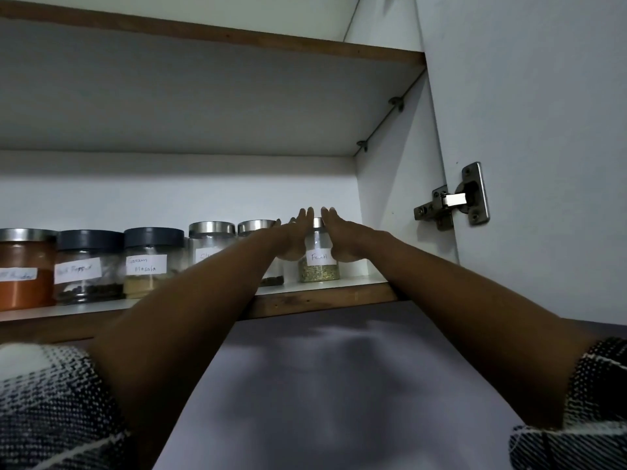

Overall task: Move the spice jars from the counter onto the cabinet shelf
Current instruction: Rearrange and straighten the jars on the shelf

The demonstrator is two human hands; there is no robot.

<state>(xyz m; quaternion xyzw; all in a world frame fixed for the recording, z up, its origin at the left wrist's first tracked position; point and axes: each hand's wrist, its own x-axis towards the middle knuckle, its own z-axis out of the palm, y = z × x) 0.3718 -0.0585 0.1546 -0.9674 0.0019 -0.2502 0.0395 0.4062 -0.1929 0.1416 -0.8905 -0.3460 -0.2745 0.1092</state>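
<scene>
- Both hands reach up into the cabinet: the left hand point(294, 237) and the right hand point(340, 237) flank the fennel jar point(319, 262), fingers straight and pointing at the back wall, palms against its sides.
- That jar stands upright on the cabinet shelf point(322, 296), near its right end, with greenish seeds filling its bottom part and a steel lid mostly hidden between the hands.
- The shelf is white with a brown wooden front edge; another shelf point(217, 35) lies above.
- To the right, the open white door point(543, 113) carries a metal hinge point(454, 198).
- Leftward along the row: two steel-lidded jars partly hidden by the left forearm, the Garam Masala jar point(151, 262) with tan powder, a dark-lidded peppercorn jar point(89, 266), and a jar of orange-red powder point(25, 269).
</scene>
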